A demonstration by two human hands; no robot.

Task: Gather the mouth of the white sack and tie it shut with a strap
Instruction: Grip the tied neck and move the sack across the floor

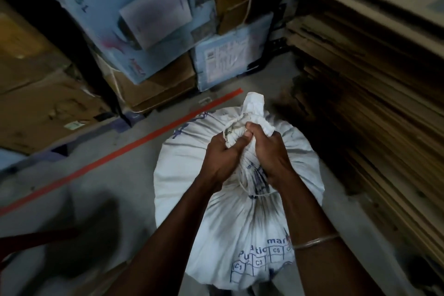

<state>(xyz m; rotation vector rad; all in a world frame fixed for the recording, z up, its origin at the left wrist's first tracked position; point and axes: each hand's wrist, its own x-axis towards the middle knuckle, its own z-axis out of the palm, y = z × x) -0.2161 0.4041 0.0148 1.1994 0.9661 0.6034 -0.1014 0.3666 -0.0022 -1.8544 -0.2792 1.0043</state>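
Note:
A full white sack (223,230) with blue print stands on the grey floor in front of me. Its mouth (253,106) is bunched into a narrow neck that sticks up beyond my hands. A thin pale strap (231,127) wraps around the neck, and a loose length of it (245,190) hangs down the sack between my wrists. My left hand (222,155) grips the neck and strap from the left. My right hand (268,149) clutches the gathered cloth from the right, thumb pressed at the wrap.
Stacked cardboard and blue printed boxes (149,31) stand close behind the sack. Flattened cardboard sheets (374,84) are piled along the right. A red tape line (134,144) runs diagonally across the floor to the left. A dark shadow lies at lower left.

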